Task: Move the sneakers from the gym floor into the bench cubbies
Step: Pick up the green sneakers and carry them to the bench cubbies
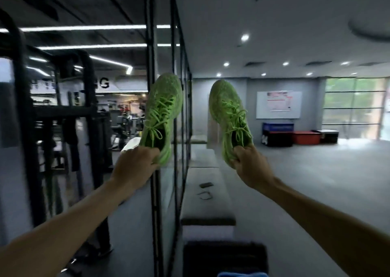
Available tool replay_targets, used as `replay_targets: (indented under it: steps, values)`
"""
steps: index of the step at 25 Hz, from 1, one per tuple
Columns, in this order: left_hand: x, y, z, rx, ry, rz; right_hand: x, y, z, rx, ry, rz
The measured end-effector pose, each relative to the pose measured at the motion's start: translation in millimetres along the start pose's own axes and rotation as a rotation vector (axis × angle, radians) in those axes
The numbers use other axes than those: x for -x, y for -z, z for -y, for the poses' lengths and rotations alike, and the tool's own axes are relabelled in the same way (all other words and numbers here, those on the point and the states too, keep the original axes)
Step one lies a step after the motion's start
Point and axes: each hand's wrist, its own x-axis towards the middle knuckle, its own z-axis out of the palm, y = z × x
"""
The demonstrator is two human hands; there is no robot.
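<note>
I hold two bright green knit sneakers up in front of me, toes pointing away. My left hand grips the heel of the left sneaker. The heel of the right sneaker is gripped by my right hand. Both shoes hang in the air above a long grey padded bench that runs along a glass wall. The bench's cubbies are not visible from this angle.
A black-framed glass partition stands on the left, with a black rack behind it. A dark phone and a cable lie on the bench. Plyo boxes sit at the far wall under a whiteboard. Grey open floor lies to the right.
</note>
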Motion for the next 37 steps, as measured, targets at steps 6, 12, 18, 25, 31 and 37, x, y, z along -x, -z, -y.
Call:
replay_targets:
  steps: [6, 12, 18, 25, 31, 37]
  values:
    - [-87, -114, -222, 0.227, -0.122, 0.042, 43, 79, -239, 0.227, -0.159, -0.024]
    - [-165, -193, -359, 0.241, -0.208, 0.078, 34, 107, -398, 0.284, -0.236, -0.068]
    - [-268, -293, -439, 0.293, -0.268, 0.069, -10, 66, -523, 0.284, -0.264, -0.06]
    - [-427, -413, -502, 0.343, -0.317, 0.041, -108, 15, -668, 0.343, -0.317, -0.09]
    - [-544, -530, -561, 0.324, -0.315, 0.03, -185, -45, -814, 0.337, -0.335, -0.103]
    - [-671, -655, -628, 0.295, -0.3, 0.037, -269, -111, -980, 0.3, -0.318, -0.084]
